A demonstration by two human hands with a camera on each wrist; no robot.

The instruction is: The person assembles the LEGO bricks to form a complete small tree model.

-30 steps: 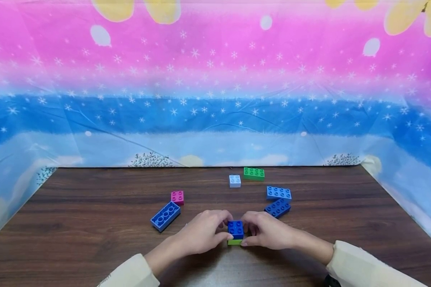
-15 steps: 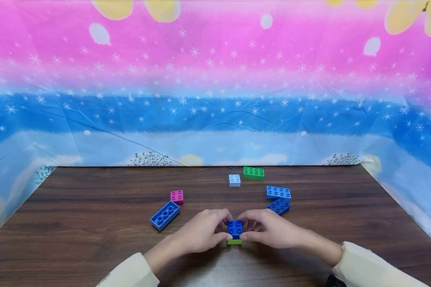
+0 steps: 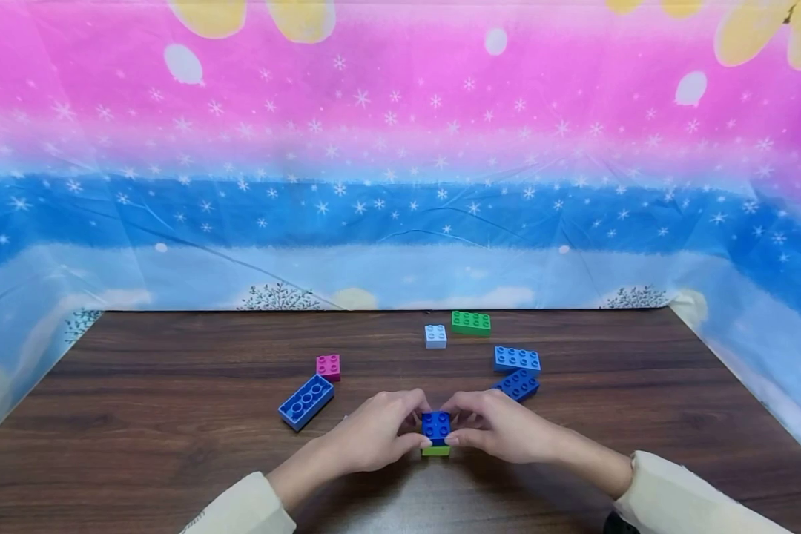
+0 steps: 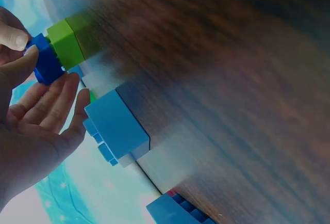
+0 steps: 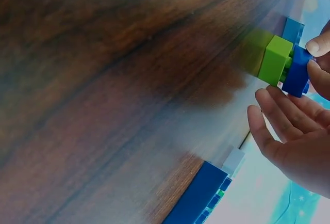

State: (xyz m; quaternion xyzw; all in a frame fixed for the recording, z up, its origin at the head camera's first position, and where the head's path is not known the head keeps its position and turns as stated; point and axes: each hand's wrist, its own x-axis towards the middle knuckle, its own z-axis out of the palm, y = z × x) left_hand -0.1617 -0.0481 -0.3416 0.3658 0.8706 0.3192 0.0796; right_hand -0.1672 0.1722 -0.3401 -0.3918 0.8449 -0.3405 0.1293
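A dark blue 2x2 building brick (image 3: 436, 426) sits over a lime green brick (image 3: 435, 451) standing on the table. In the right wrist view green studs show in a narrow gap between the blue brick (image 5: 297, 72) and the green brick (image 5: 275, 61). My left hand (image 3: 377, 434) pinches the blue brick from the left, thumb at its front corner. From the right, my right hand (image 3: 507, 429) pinches the same brick, thumb likewise at the front. A light blue brick (image 4: 117, 126) stands beside my left hand in the left wrist view, mostly hidden in the head view.
Left on the brown table (image 3: 140, 445) are a pink brick (image 3: 328, 367) and an upturned blue brick (image 3: 306, 403). Farther back are a pale brick (image 3: 435, 336) and a green one (image 3: 471, 322). A light blue brick (image 3: 517, 359) touches a dark blue one (image 3: 517, 385) at right.
My right thumb has moved up from beside the green brick to the blue brick's front corner, and the right hand has closed in on it. My left hand keeps its hold.
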